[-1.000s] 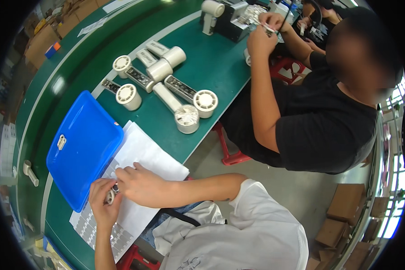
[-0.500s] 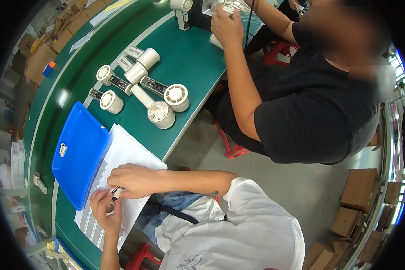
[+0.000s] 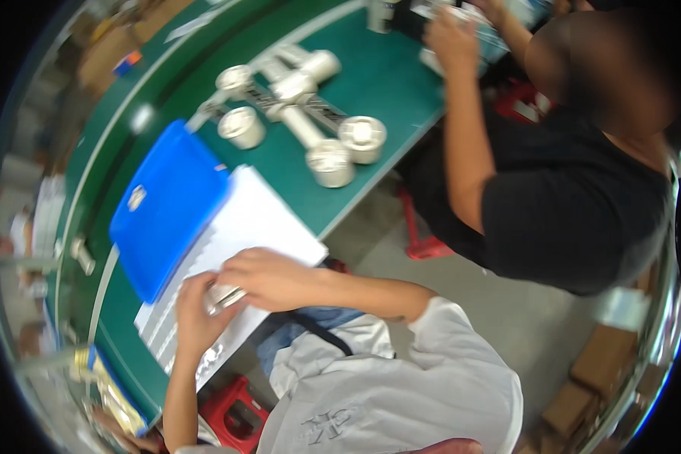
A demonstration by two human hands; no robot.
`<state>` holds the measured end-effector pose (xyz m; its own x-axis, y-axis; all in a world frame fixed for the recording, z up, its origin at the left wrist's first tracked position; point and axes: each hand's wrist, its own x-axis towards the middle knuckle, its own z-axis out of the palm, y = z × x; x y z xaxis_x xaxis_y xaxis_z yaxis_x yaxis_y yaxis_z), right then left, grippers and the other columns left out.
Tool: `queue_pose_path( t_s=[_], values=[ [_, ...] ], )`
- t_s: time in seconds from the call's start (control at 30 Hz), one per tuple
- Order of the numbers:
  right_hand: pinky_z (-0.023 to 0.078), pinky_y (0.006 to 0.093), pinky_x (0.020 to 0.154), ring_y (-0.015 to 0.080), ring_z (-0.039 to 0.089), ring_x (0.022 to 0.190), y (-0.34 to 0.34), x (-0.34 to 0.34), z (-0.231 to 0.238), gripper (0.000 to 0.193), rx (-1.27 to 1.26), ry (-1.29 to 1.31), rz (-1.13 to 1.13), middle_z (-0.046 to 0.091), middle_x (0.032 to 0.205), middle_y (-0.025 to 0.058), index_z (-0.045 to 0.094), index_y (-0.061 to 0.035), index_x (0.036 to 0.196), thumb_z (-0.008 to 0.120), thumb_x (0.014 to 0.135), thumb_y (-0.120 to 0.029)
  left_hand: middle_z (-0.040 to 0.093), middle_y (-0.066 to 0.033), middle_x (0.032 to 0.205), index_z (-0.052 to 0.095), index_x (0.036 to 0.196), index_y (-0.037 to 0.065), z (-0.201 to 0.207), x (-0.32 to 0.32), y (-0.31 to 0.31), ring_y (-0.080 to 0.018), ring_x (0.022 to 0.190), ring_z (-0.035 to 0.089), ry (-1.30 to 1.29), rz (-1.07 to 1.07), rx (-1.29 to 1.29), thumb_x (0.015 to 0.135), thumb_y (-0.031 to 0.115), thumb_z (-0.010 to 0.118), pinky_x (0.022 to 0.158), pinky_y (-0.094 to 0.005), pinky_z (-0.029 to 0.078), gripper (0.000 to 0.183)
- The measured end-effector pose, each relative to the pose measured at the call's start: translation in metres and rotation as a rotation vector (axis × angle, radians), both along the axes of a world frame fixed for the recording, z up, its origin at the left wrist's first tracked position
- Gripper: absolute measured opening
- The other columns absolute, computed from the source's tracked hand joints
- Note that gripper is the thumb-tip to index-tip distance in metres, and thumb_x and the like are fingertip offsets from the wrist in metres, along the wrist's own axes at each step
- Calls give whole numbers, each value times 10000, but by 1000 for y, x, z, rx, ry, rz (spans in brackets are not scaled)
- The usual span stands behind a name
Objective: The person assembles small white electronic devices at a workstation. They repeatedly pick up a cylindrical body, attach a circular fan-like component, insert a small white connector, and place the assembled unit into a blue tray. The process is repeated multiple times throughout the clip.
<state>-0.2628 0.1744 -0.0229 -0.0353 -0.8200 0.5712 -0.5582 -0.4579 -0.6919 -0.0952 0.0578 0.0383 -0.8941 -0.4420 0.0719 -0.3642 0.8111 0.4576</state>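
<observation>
My left hand [image 3: 198, 316] and my right hand [image 3: 268, 277] meet over white sheets at the table's near edge. Between their fingers is a small whitish part [image 3: 224, 296], blurred and mostly covered, so its exact kind does not show. Both hands are closed on it. Under them lie the white sheets [image 3: 268, 216], with rows of grey labels along the left side. A blue tray [image 3: 170, 219] borders the sheets on the left. In it sits one small white piece [image 3: 136, 197].
Several white handheld fans [image 3: 331, 163] lie grouped farther up the green table [image 3: 401, 83]. At right, a co-worker in a black shirt [image 3: 575, 204] handles something at the far end. A red stool [image 3: 238, 412] stands below the table edge; cardboard boxes [image 3: 605, 363] are at lower right.
The whole view has shifted, and the table's contents appear farther right and higher. My hands stay together on the small part, which has turned between my fingers. Motion blurs the picture now.
</observation>
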Motion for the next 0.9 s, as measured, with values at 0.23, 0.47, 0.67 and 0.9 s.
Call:
queue_pose_path(
  t_s=[0.23,0.47,0.67,0.9],
  values=[
    [411,439,927,335,529,1078,-4,4,9,473,91,-31,31,580,1139,129,552,-49,1192,701,745,-93,662,-92,946,634,1071,64,1,3,-3,-294,941,599,89,-1,-22,585,160,858,809,-396,464,543],
    [415,425,944,324,525,1105,-6,6,9,505,135,-2,-10,570,1193,126,554,-41,1215,714,737,-80,657,-71,937,644,1084,98,-2,6,-1,-269,938,581,82,52,1,588,202,857,810,-396,444,549],
    [414,411,952,311,528,1112,-3,6,17,512,201,-6,1,573,1208,109,564,-45,1207,730,723,-72,660,-48,967,643,1094,102,-3,7,2,-261,947,577,122,45,2,613,183,842,792,-396,423,526],
    [420,420,950,330,536,1115,-5,6,12,518,180,-29,17,577,1212,126,569,-46,1207,719,711,-52,671,-56,995,643,1093,89,0,7,0,-265,944,583,127,53,35,609,154,836,778,-386,416,525]
  ],
)
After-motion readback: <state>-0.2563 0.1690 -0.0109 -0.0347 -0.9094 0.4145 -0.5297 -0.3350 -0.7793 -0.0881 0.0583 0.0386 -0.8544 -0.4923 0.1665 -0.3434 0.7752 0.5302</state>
